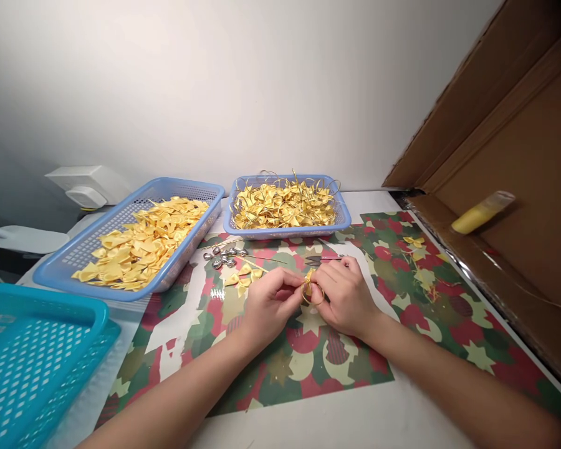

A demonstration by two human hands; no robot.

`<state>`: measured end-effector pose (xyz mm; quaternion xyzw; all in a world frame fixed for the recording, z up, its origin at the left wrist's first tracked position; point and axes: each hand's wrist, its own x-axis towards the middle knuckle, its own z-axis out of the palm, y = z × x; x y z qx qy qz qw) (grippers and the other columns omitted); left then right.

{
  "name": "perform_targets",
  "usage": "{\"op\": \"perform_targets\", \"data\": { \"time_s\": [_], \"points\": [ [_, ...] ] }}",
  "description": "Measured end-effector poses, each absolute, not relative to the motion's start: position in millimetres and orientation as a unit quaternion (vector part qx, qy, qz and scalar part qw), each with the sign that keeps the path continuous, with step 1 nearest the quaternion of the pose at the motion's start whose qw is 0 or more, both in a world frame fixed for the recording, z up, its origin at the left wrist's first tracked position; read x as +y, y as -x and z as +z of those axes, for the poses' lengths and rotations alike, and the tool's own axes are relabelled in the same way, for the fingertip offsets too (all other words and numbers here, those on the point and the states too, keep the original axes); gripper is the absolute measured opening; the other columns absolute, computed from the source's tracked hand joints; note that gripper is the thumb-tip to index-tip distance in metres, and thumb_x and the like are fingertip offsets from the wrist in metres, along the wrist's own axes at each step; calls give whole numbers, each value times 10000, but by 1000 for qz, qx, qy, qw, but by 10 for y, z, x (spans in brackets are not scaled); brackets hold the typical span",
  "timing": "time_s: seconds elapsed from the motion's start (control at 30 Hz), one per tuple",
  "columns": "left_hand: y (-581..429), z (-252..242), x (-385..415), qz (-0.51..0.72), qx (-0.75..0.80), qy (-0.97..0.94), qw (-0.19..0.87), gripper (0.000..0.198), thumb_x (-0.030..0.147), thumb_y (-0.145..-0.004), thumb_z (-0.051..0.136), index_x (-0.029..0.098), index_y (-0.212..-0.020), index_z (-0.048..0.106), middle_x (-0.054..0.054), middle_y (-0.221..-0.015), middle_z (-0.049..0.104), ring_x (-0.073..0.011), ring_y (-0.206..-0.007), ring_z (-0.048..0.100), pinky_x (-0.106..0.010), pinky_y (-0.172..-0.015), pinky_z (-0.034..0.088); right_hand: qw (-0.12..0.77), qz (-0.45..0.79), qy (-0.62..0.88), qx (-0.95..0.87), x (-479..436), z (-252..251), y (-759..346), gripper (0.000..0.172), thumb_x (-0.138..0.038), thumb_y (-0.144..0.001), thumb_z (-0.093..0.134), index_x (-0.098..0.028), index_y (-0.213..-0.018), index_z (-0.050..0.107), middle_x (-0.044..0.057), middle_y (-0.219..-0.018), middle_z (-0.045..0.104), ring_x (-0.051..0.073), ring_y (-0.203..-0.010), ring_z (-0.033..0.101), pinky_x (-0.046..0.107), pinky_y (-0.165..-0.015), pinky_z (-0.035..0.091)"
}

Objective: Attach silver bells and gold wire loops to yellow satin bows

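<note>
My left hand (270, 301) and my right hand (346, 293) meet at the middle of the table, both pinching a small yellow ribbon bow with a gold cord loop (310, 290). The fingers of both hands are closed on it. A loose yellow bow (243, 275) lies just left of my left hand. Several small silver bells (223, 257) sit beyond it. Small dark scissors (321, 259) lie right behind my hands.
A light blue basket (65, 265) of plain yellow bows stands at the left. A second blue basket (343, 218) of bows with gold loops sits at the back. A turquoise basket (32, 349) is at the near left. Cardboard (509, 162) and a yellow tube (481, 212) flank the right. Patterned paper (430, 312) covers the table.
</note>
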<state>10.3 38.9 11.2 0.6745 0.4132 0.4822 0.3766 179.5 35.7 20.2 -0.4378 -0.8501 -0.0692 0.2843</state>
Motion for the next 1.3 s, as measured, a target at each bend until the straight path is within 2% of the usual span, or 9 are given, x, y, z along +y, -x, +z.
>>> {"op": "perform_targets", "data": {
  "time_s": [0.17,0.3,0.6,0.83,1.07,1.3],
  "points": [
    [-95,84,397,471,413,-705,334,57,163,-819,615,194,-796,656,-31,-761,695,-130,-652,633,-216,-563,498,308,-63,436,-843,361,175,-1783,218,-151,-859,443,-177,-650,497,10,-618,570,144,-617,420,333,-687,262],
    [-87,102,398,455,412,-731,299,106,132,-825,591,206,-812,666,-19,-757,703,-128,-659,632,-228,-606,503,343,-12,440,-830,384,172,-1805,214,-134,-820,448,-184,-613,469,-2,-578,545,133,-592,441,311,-672,285],
    [-79,82,410,452,424,-700,356,101,118,-829,561,193,-798,621,-30,-796,668,-135,-705,631,-215,-587,496,356,94,450,-814,427,205,-1851,211,-157,-795,471,-184,-586,448,-33,-536,481,110,-548,422,278,-657,313],
    [-86,80,396,459,433,-735,247,135,79,-814,566,201,-758,580,-11,-820,526,-123,-722,556,-208,-584,452,364,208,506,-753,371,223,-1790,250,-200,-828,479,-188,-581,445,-17,-552,516,112,-536,437,250,-589,327],
    [-83,57,375,437,414,-778,179,48,159,-845,604,192,-864,634,4,-757,466,-126,-675,523,-233,-604,443,366,278,519,-721,343,259,-1793,258,-242,-864,486,-183,-613,498,-8,-584,545,112,-545,452,242,-553,325],
    [-99,83,388,419,436,-765,222,121,155,-884,541,183,-856,655,-4,-740,511,-122,-657,528,-226,-564,417,358,276,524,-722,330,248,-1772,243,-199,-844,478,-187,-606,426,-36,-548,437,96,-516,382,230,-523,288]
  ]
}}
